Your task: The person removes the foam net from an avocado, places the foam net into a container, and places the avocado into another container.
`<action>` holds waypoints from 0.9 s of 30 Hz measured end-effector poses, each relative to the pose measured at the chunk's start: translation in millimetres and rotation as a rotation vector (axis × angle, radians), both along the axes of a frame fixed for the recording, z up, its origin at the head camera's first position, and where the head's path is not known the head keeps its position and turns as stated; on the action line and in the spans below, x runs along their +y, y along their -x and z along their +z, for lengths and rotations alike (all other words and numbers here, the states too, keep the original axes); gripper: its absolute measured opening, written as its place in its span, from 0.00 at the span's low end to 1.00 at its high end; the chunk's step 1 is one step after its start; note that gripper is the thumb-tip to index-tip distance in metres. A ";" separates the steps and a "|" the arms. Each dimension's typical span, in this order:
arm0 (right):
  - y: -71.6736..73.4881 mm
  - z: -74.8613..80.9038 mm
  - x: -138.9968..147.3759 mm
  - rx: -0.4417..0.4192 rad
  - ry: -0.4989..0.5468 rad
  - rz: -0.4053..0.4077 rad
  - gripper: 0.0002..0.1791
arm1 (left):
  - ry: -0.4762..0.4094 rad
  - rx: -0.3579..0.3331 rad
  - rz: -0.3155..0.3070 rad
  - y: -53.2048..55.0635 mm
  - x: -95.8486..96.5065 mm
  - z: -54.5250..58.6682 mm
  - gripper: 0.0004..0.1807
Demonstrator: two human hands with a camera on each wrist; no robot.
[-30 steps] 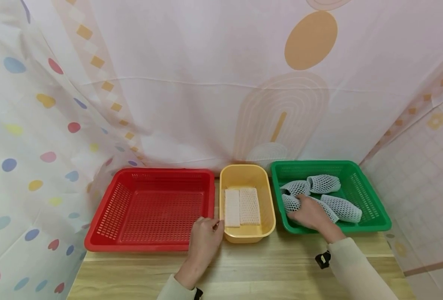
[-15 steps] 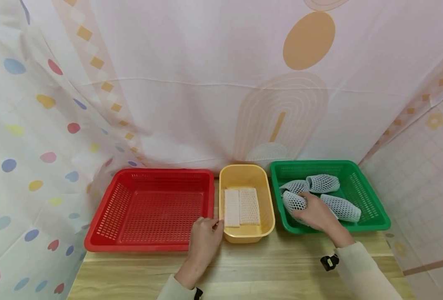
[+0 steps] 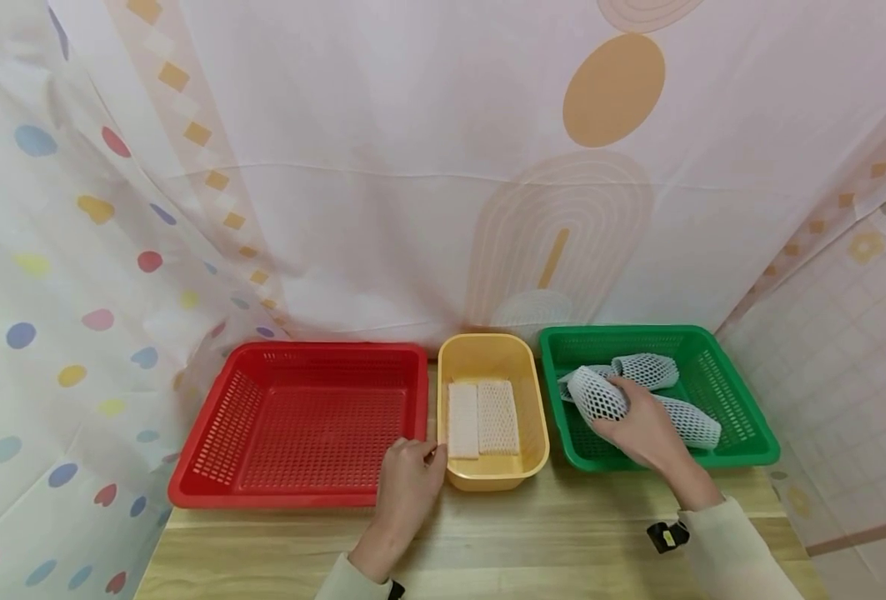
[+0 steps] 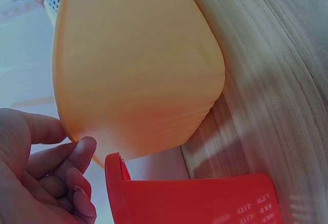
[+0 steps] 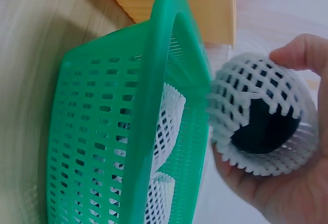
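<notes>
Lifted foam net (image 3: pixel 597 398) partly hides another net (image 3: pixel 605 369) in green basket (image 3: pixel 747 400).

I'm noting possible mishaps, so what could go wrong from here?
The dark item shows at an opening in the foam net in the right hand, so it might slip out. The left hand pinches the rim of the yellow bin; a tug could shift or tip it.
</notes>
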State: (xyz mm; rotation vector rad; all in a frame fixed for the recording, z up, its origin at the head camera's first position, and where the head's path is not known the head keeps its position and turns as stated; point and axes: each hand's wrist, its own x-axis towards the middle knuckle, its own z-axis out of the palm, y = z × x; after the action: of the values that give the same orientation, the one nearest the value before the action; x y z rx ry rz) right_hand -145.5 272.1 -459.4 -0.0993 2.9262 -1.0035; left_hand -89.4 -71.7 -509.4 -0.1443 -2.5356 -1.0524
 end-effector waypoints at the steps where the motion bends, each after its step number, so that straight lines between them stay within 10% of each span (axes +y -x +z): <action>1: -1.2 0.1 0.1 0.021 0.012 -0.004 0.42 | 0.000 -0.002 0.000 -0.1 0.0 0.0 0.05; 27: -34.6 1.5 -16.7 0.322 0.216 -0.038 0.41 | -0.007 -0.023 -0.002 -0.8 0.0 -1.2 0.06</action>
State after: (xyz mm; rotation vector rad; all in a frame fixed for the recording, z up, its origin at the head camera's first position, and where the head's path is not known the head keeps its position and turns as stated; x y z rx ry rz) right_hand -110.9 255.4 -457.9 -0.2341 3.0960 -1.4311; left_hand -88.7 -71.7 -510.6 -0.1334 -2.5525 -1.0693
